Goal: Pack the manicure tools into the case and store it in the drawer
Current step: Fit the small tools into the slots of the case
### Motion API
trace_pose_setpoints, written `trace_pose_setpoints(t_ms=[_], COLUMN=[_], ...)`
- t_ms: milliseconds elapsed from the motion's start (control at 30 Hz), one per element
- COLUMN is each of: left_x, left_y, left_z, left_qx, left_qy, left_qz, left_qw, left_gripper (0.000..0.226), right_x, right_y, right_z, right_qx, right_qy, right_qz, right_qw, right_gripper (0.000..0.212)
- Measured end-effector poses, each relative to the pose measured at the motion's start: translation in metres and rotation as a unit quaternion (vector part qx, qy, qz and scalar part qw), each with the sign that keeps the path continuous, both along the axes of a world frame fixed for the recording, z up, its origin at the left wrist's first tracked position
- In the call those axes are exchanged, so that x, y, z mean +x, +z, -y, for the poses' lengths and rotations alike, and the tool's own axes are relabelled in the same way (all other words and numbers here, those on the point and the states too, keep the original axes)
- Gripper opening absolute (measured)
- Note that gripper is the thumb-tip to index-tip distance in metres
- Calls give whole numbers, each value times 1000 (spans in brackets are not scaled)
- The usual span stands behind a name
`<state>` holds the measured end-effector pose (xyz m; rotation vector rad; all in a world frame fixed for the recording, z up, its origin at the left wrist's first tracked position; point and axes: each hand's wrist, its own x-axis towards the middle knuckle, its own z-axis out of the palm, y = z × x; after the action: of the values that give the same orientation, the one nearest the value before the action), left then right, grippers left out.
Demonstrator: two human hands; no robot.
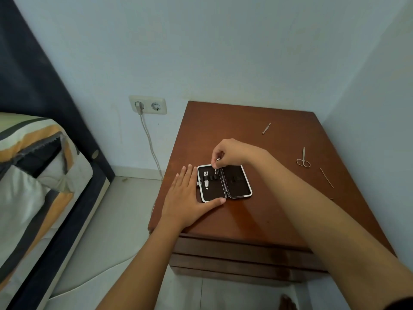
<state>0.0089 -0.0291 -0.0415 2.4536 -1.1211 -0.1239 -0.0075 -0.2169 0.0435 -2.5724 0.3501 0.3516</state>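
Observation:
A small manicure case [239, 186] lies open on the brown nightstand [268, 220], dark lining up, silver rim. One metal tool [206, 181] sits strapped in its left half. My left hand [186, 198] lies flat against the case's left edge, thumb along its front. My right hand [232, 154] pinches a small metal tool [216, 167] over the left half's top edge, its tip at the elastic loops. Loose on the top lie small scissors [303, 159], a thin pusher [266, 128] and a wooden stick [326, 177].
Closed drawer fronts [241, 256] run below the nightstand's front edge. A bed [33, 186] with striped bedding stands at the left. A wall socket [148, 105] with a plugged cable is behind. Walls close off the back and right.

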Motion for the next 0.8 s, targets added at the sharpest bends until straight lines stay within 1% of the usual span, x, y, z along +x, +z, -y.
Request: trace_pose_setpoints(t_ms=[100, 200, 333, 500, 633, 700, 767, 800], left_x=[0, -1, -1, -1, 0, 0, 0, 0], left_y=[1, 2, 3, 3, 2, 2, 2, 1], left_z=[0, 0, 0, 0, 1, 0, 0, -1], left_qx=[0, 0, 3, 3, 0, 1, 3, 4], left_qy=[1, 1, -1, -3, -1, -5, -12, -14], left_qz=[0, 0, -1, -3, -2, -2, 0, 2], left_qw=[1000, 1000, 1000, 1000, 1000, 1000, 1000, 1000], left_gripper=[116, 117, 116, 115, 115, 114, 113, 113], right_x=[4, -2, -16, -30, -39, -45, -53, -59], right_y=[-9, -19, -31, -38, -43, -44, -43, -42], right_z=[-5, -7, -8, -8, -16, -17, -8, 0], right_qx=[-18, 2, 28, 12, -9, -5, -3, -9], right_qy=[-5, -36, -65, -26, 17, 20, -17, -59], right_qz=[29, 88, 121, 153, 178, 187, 204, 223], right_qw=[999, 995, 990, 988, 984, 982, 979, 973], right_gripper=[10, 17, 8, 6, 15, 16, 16, 16])
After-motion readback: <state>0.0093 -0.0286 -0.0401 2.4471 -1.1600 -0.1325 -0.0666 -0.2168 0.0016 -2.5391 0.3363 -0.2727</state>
